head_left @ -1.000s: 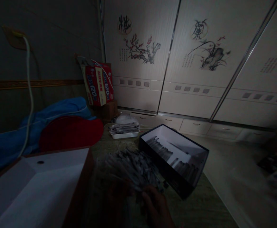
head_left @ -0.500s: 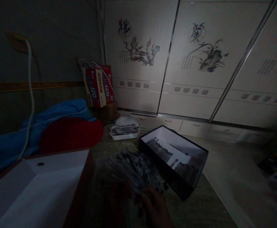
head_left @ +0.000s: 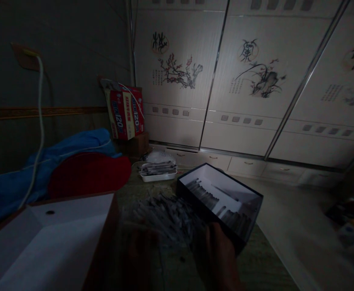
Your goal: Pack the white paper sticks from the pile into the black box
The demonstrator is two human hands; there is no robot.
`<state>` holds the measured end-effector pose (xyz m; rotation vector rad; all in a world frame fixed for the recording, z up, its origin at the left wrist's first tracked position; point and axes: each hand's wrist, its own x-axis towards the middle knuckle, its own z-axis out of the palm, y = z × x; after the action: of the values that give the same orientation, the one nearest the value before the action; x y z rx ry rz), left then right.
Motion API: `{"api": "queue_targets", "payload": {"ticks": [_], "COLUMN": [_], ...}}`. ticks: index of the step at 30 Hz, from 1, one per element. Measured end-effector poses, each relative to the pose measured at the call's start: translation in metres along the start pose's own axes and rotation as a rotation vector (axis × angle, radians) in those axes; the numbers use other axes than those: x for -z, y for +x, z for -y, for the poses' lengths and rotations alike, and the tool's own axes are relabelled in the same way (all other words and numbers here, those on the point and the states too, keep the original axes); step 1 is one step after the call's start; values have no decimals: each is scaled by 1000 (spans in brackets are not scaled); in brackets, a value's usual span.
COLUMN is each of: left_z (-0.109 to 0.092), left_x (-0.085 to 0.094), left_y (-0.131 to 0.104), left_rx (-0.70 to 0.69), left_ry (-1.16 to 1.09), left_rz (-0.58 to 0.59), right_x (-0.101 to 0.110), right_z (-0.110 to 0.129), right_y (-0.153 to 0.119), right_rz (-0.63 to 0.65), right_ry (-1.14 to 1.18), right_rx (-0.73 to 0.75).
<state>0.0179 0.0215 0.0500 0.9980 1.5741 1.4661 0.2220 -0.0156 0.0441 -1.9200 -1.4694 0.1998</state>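
A loose pile of slim, pale pens or pen parts (head_left: 167, 216) lies on the table. My left hand (head_left: 140, 242), dark and blurred, is at the pile's near left side, closed around a thin pale pen-like stick. My right hand (head_left: 222, 246) is by the near wall of a dark open box (head_left: 204, 208), its fingers curled together; what they hold, if anything, is hidden. Inside that box, similar dark-tipped sticks (head_left: 205, 194) lie side by side in rows, and one lies apart on the white bottom.
On the left stands a large open box (head_left: 55, 238) with a white inside. A white tray (head_left: 160, 177) of similar sticks sits behind the pile. Beyond are a red round thing (head_left: 88, 173), blue cloth (head_left: 73, 145), a red carton (head_left: 125, 113) and a hanging white cable (head_left: 40, 117).
My right hand has moved right, from the pile's near edge to the dark box's near wall. My left hand has shifted slightly left. The view has tilted up a little.
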Motion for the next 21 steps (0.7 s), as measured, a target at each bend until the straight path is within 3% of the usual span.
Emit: {"api": "queue_targets", "payload": {"ticks": [6,10,15,18,21], "left_z": [19,30,32,32,29], "left_x": [-17,-13,-14,-17,-18], "left_y": [0,-1,-6,-13,-22], "left_rx": [31,-31,-116,-156,-190], "left_ry": [-56,8,-9,-4,8], "left_rz": [193,201,12,-20,11], "right_x": [-23,-21,23,60,82], "right_z": [-6,-7,4,-5,-25], "right_y": [13,3,7,44,94], "right_rz": [52,80,0,-123,11], "right_ry": [-220,-151,97,8,-223], "right_rx": [45,49,135,115,99]}}
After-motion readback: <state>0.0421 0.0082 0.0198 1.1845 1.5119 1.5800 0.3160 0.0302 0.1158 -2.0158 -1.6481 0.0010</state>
